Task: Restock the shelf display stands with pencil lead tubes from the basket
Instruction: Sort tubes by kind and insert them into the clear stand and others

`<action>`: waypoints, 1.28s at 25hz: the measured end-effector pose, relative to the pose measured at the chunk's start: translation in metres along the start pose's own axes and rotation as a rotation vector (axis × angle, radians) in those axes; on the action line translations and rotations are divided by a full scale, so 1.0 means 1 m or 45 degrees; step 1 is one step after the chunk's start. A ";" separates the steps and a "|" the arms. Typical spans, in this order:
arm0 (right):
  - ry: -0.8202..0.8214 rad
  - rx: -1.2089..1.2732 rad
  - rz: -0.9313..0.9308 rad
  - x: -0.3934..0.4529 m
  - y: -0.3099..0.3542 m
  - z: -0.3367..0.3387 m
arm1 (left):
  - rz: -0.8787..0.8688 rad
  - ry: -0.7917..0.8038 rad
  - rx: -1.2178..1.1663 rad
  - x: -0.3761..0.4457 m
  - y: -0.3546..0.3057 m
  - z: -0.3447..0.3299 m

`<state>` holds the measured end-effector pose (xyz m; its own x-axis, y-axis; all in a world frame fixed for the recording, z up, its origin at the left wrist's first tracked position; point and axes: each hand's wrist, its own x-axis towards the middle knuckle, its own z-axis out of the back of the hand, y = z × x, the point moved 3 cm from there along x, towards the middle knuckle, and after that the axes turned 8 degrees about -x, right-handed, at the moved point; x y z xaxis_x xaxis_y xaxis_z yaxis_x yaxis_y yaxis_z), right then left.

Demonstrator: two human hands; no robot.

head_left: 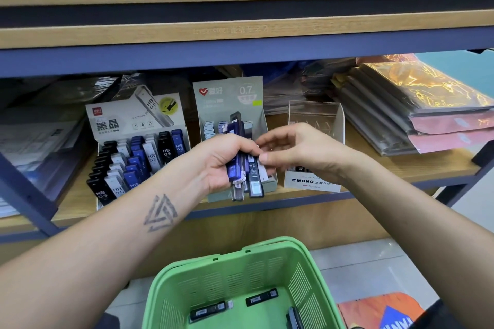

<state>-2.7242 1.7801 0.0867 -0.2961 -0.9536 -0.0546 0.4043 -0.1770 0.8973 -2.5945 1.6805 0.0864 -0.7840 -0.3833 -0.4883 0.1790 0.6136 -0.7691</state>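
A left hand [222, 163] grips a fanned bundle of slim rectangular plastic pencil lead tubes [247, 171], blue, black and white, in front of a grey-green cardboard display stand [230, 104] on the wooden shelf [401, 165]. The right hand [299, 152] pinches one tube with thumb and forefinger. A white stand of HB 0.5 tubes [133, 149] sits to the left. Below, a green plastic basket [240, 275] holds three black tubes [262, 297].

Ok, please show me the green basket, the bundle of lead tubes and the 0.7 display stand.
green basket [267, 247]: head view, back rim.
bundle of lead tubes [235, 168]: head view, blue tube.
0.7 display stand [227, 99]: head view, header card.
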 end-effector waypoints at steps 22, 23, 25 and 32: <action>-0.573 0.037 0.003 -0.007 -0.020 0.072 | -0.024 0.031 0.025 0.009 0.010 -0.016; -0.577 -0.008 0.020 -0.007 -0.020 0.074 | -0.020 0.034 0.024 0.010 0.010 -0.017; -0.614 -0.146 0.035 -0.007 -0.017 0.080 | -0.011 0.040 0.026 0.012 0.012 -0.019; -0.726 -0.508 0.033 0.003 -0.015 0.086 | -0.005 0.031 0.041 0.016 0.014 -0.019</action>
<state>-2.8055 1.8003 0.1109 -0.6463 -0.7013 0.3009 0.6719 -0.3361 0.6600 -2.6158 1.6960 0.0759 -0.7987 -0.3686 -0.4756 0.1950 0.5892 -0.7841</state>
